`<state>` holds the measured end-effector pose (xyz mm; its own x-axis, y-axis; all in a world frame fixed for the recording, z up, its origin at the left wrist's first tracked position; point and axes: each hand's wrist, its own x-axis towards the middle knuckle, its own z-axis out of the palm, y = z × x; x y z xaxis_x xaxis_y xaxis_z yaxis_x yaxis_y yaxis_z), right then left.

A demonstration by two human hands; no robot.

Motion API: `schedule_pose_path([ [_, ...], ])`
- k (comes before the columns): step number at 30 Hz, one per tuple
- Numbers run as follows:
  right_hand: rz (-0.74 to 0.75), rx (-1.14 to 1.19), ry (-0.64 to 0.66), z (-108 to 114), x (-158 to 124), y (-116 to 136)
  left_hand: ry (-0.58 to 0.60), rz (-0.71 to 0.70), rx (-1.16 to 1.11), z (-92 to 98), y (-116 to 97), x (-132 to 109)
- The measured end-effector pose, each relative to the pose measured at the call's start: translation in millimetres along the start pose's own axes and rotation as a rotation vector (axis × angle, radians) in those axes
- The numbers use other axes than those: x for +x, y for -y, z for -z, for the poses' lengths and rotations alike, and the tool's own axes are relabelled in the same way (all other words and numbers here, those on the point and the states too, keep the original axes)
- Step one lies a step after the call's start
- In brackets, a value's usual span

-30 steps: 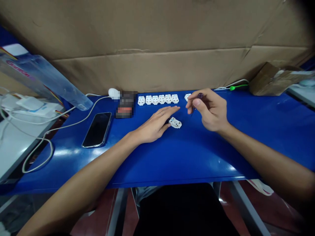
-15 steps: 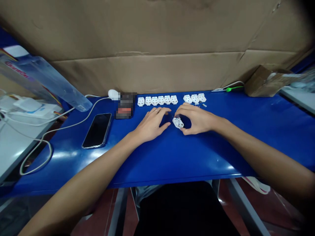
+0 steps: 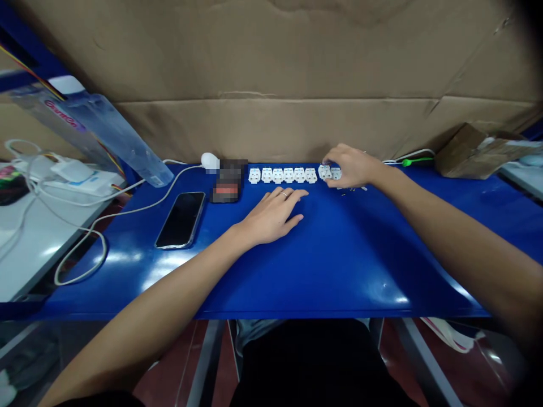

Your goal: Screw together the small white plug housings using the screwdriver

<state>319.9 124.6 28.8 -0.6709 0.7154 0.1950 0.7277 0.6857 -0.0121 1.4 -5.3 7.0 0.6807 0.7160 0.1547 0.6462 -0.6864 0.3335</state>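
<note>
My right hand (image 3: pixel 352 167) is at the back of the table, with thumb and fingers closed around a small white plastic part (image 3: pixel 324 172). Another white part (image 3: pixel 335 173) shows between the fingers, and the palm hides what lies behind. To the left, several similar white parts (image 3: pixel 278 176) stand in a neat row, with small dark and bluish marks on their faces. My left hand (image 3: pixel 274 217), a ring on one finger, hovers over or rests on the blue table (image 3: pixel 271 277) in front of that row. Its fingers are spread and hold nothing.
A phone (image 3: pixel 181 220) lies at the left, with a partly blurred dark packet (image 3: pixel 227 189) beyond it. White cables (image 3: pixel 104 249) loop around a clear plastic bottle (image 3: pixel 123 135). Tiny loose bits (image 3: pixel 352 190) lie below my right hand. A cardboard box (image 3: pixel 462 152) sits back right.
My right hand has carried the white part from the middle of the table up to the left end of the right-hand group. My left hand has stayed nearly in place, and the view has shifted slightly.
</note>
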Motion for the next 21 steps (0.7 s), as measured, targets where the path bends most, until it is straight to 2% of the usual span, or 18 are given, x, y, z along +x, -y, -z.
schedule_pose_path([
  [7, 0.041, 0.049, -0.014, -8.2, -0.5, 4.7, 0.015, 0.009, 0.013, 1.2, -1.4, 0.2],
  [12, -0.006, 0.088, -0.020, -12.4, -2.6, 7.3, 0.034, 0.020, 0.031, 4.2, -3.4, -0.2],
  [21, -0.053, 0.073, -0.004, -1.2, -19.2, -21.2, 0.047, 0.027, 0.032, 5.7, -4.7, -0.3],
])
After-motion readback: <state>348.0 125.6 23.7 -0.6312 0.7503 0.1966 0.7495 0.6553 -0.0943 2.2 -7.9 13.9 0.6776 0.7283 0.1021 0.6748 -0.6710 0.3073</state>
